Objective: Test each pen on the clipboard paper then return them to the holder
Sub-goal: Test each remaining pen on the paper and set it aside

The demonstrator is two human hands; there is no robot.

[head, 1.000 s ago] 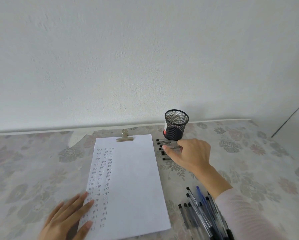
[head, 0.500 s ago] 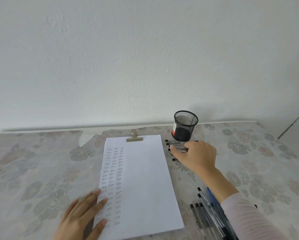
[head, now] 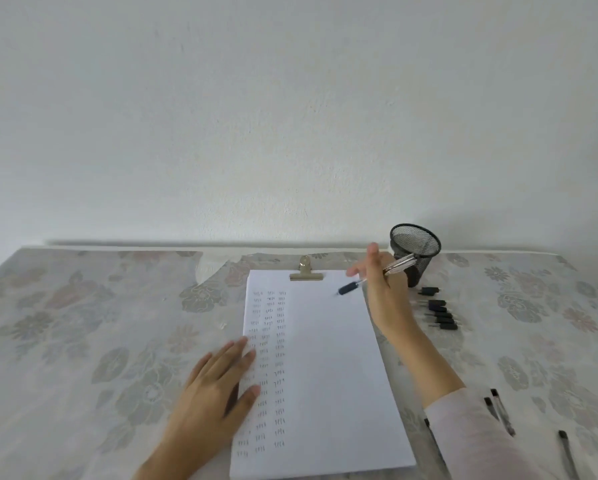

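White paper [head: 328, 368] lies clipped under a brass clip [head: 306, 271], with columns of small pen marks down its left side. My left hand [head: 217, 386] rests flat on the paper's left edge, fingers spread. Over the paper's top right corner, my right hand [head: 382, 289] holds a clear pen [head: 377, 276] with a dark capped end pointing left. A black mesh holder [head: 415, 251] stands just behind that hand, by the wall.
Several black pen caps [head: 441, 311] lie in a row right of the paper. More pens [head: 502, 412] lie at the lower right, partly hidden by my sleeve. A floral cloth [head: 82, 341] covers the table, and a white wall rises behind it.
My right hand has lifted a pen from beside the caps and swung it left over the paper's top. The view has shifted, so everything sits further right.
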